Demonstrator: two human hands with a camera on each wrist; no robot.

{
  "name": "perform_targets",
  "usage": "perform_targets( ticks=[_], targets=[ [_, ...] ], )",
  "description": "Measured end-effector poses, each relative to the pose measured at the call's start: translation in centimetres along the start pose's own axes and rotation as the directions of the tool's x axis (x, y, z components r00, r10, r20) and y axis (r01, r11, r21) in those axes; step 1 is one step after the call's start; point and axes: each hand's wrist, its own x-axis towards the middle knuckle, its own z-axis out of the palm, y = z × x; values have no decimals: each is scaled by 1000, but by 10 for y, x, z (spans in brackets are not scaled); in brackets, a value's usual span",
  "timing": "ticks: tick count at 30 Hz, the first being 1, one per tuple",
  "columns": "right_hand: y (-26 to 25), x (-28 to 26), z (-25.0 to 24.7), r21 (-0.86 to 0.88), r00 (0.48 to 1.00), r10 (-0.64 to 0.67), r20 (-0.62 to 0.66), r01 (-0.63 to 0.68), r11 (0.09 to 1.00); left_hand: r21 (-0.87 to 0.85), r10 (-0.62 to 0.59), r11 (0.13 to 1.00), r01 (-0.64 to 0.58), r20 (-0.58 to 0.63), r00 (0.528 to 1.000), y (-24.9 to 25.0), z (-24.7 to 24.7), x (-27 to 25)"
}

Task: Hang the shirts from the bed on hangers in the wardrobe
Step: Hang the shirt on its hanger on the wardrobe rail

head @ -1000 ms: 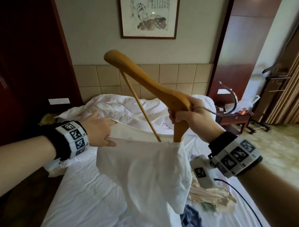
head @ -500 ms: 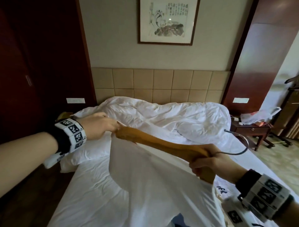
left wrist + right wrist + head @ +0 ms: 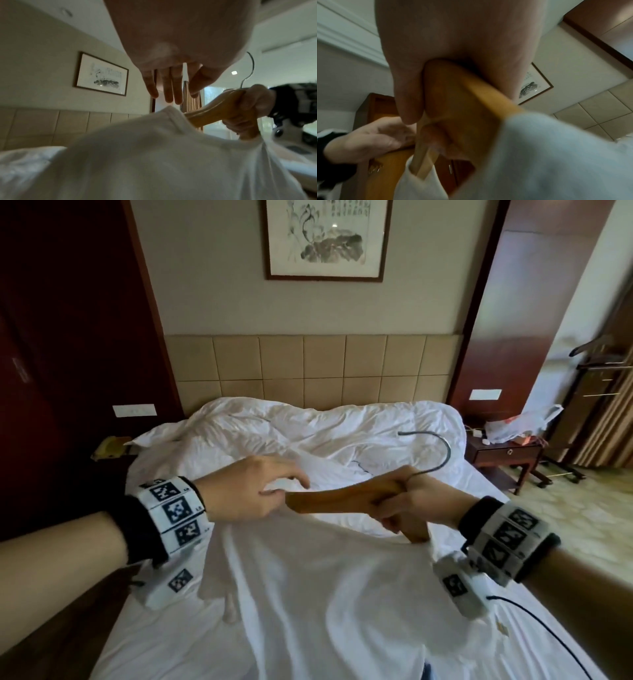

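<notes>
Fingers of my left hand [image 3: 246,491] hang straight and spread above the collar of the white shirt [image 3: 325,587], holding nothing; in the left wrist view there is a clear gap between them and the cloth. I judge the hand hovers there to tug the neckline over the near arm of the wooden hanger [image 3: 342,499], whose bare end pokes out just beside my thumb. That arm lies across the open collar, while the far arm is already inside the shirt, so the cloth drapes from it and sags down over the bed [image 3: 171,645], held up off the sheet so it can slide freely. My right hand [image 3: 407,501] is clenched around the middle of the hanger, right at the base of the metal hook [image 3: 442,450], which I think gives me the leverage to tilt the wood into the neck hole. The hook curls upward, free over the rumpled duvet [image 3: 325,429]. The wardrobe is not in view.
</notes>
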Motion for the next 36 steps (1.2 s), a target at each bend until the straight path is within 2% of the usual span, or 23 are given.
perform_targets(
  ticks=[2,4,6,8,10,11,13,15,17,20,22,24,26,27,30,34,36],
  targets=[
    [-9,1,-6,14,999,-47,27,47,999,-124,-69,990,69,8,998,6,7,4],
    [-21,0,-11,32,996,-84,43,82,996,-85,-100,991,104,44,994,13,13,7],
    [-32,1,-11,23,990,-115,77,114,993,18,-113,993,113,-15,993,15,21,8],
    [-39,4,-11,-15,986,-126,113,129,992,218,-129,965,145,-83,988,18,24,8],
    [-43,7,-11,-34,979,-154,135,160,987,428,-69,893,139,-174,982,18,30,6],
    [-45,9,-10,-38,975,-173,138,180,983,463,-15,878,124,-233,972,18,32,4],
    [-46,12,-8,-50,968,-221,115,228,972,442,55,891,103,-332,942,18,35,-4],
    [-44,18,-3,-86,960,-267,84,274,958,422,63,899,116,-387,920,16,36,-13],
    [-37,29,0,-134,958,-279,70,286,949,442,32,881,168,-409,912,14,36,-26],
    [-22,48,8,-260,964,-251,88,266,928,423,-98,854,305,-444,890,12,31,-51],
    [-19,59,19,-334,957,-276,88,290,897,433,-178,807,401,-469,865,10,23,-70],
    [-25,69,29,-392,946,-303,114,324,861,435,-316,737,518,-456,832,10,14,-86],
    [-44,75,51,-477,930,-321,178,367,798,385,-479,669,636,-432,764,12,6,-115],
    [-48,78,52,-513,933,-317,172,359,780,354,-517,664,658,-418,747,10,4,-117],
    [-82,80,78,-591,921,-335,201,387,708,224,-559,672,705,-471,682,8,-11,-163],
    [-144,77,133,-672,879,-363,308,472,571,108,-560,671,733,-574,597,11,-34,-242],
    [-170,75,166,-645,851,-405,334,520,560,61,-565,660,749,-616,548,18,-45,-285]
  ],
)
